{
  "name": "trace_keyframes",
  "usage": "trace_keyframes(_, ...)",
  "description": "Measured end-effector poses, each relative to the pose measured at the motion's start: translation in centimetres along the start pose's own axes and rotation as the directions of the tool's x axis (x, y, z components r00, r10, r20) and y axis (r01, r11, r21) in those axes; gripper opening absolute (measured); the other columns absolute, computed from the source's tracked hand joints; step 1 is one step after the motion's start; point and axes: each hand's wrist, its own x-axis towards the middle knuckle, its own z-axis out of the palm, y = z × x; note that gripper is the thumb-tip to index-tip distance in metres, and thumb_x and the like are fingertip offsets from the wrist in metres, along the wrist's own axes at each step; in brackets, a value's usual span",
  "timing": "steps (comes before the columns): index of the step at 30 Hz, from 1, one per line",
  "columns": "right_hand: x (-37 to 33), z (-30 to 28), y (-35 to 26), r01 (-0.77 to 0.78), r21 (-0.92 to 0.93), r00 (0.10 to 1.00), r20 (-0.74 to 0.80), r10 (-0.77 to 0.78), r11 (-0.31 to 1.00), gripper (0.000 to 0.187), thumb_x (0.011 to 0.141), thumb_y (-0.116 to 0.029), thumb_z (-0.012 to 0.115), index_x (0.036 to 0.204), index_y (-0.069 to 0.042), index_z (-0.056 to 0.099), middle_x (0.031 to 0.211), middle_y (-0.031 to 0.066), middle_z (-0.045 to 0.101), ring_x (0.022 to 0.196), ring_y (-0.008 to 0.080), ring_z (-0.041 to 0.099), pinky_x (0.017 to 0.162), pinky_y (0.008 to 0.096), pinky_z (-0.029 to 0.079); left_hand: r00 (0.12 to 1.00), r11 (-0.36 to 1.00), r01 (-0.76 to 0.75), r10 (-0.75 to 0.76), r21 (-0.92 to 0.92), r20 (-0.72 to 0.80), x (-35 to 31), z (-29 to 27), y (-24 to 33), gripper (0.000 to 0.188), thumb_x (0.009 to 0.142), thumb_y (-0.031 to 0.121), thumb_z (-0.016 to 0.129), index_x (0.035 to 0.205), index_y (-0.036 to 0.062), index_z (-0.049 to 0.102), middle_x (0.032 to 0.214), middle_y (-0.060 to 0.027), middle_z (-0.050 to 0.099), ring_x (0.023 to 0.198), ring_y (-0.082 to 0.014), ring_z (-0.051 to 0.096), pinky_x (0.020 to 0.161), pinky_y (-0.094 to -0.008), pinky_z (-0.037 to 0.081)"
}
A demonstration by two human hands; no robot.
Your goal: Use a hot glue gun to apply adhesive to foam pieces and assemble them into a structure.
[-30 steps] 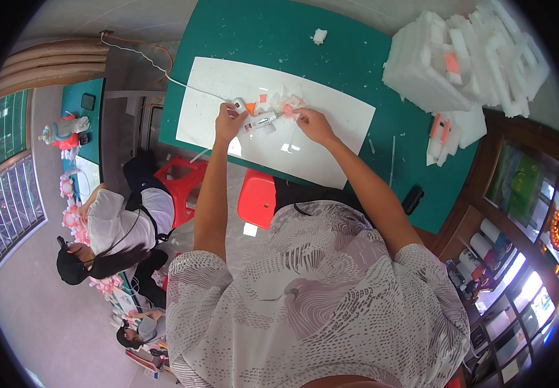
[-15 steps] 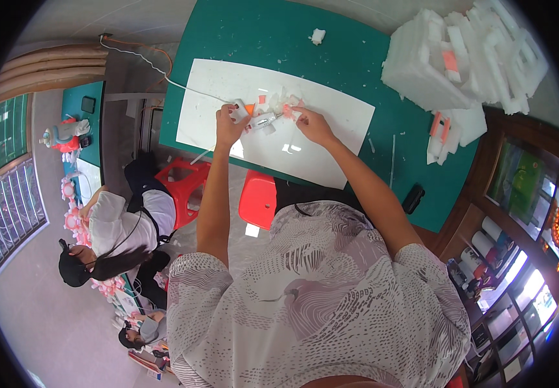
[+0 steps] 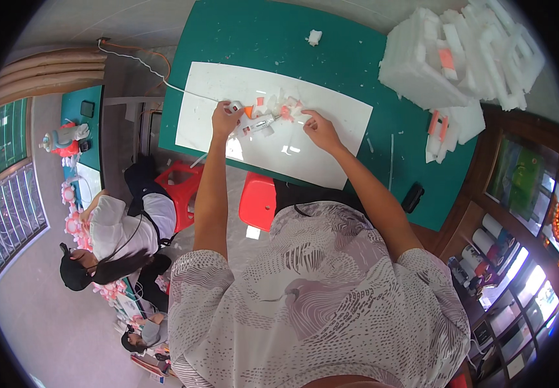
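Note:
My left hand [image 3: 225,119] grips a white glue gun [image 3: 257,123] with an orange tip that lies over a white board [image 3: 331,155] on the green table [image 3: 331,45]. My right hand [image 3: 319,129] rests on the board just right of the gun, its fingers pinching at small white and orange foam pieces [image 3: 279,103] clustered there. A white cord [image 3: 144,68] runs from the gun off the table's left end.
A pile of white foam blocks [image 3: 460,58] fills the table's far right. A foam scrap [image 3: 314,37] lies at the far edge. Two red stools [image 3: 258,200] stand under the table. A person in white [image 3: 118,226] sits at the left. Shelves [image 3: 512,271] line the right.
My left hand with the glue gun has shifted slightly; my right hand stays by the foam pieces. The seated person at the left has moved a little.

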Motion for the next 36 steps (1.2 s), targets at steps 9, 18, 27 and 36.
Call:
trace_keyframes(9,-2.6,-1.7,0.8,-0.043,0.026,0.998,-0.048,0.044,0.999,0.041,0.082,-0.009,0.061,0.123,-0.010,0.055,0.085,0.0071,0.063,0.072,0.0161,0.061,0.070,0.0290,0.050,0.999,0.999,0.031,-0.031,0.018,-0.015,-0.2,-0.4,0.6,0.056,0.071,0.024,0.083,0.107,-0.0040,0.051,0.086,-0.0141,0.063,0.066,-0.0200,0.066,0.056,-0.0306,0.055)
trace_keyframes(18,-4.2,-1.9,1.7,-0.066,0.030,0.997,-0.041,0.068,0.997,0.040,0.082,-0.010,0.061,0.122,-0.010,0.056,0.085,0.0064,0.063,0.072,0.0149,0.061,0.070,0.0287,0.049,0.994,0.996,-0.080,0.082,0.035,-0.070,-0.2,-0.2,-0.2,0.055,0.070,0.027,0.083,0.106,-0.0009,0.052,0.084,-0.0137,0.063,0.073,-0.0223,0.063,0.066,-0.0329,0.052)
trace_keyframes(27,-4.8,-2.2,2.5,-0.062,0.037,0.996,-0.060,0.064,0.997,0.037,0.083,-0.010,0.062,0.119,-0.010,0.057,0.085,0.0063,0.063,0.072,0.0144,0.061,0.070,0.0288,0.049,0.984,0.984,-0.144,0.153,0.105,-0.093,-0.5,-0.2,1.0,0.052,0.069,0.025,0.084,0.103,-0.0012,0.054,0.078,-0.0122,0.063,0.068,-0.0223,0.062,0.063,-0.0329,0.051)
trace_keyframes(36,-5.1,-2.1,2.9,-0.059,0.041,0.996,-0.065,0.062,0.997,0.034,0.083,-0.011,0.063,0.116,-0.009,0.058,0.084,0.0065,0.064,0.072,0.0144,0.061,0.070,0.0288,0.049,0.970,0.954,-0.180,0.212,0.240,-0.117,-0.5,-0.3,2.5,0.053,0.065,0.024,0.085,0.098,-0.0034,0.054,0.080,-0.0173,0.063,0.070,-0.0292,0.064,0.064,-0.0368,0.052)
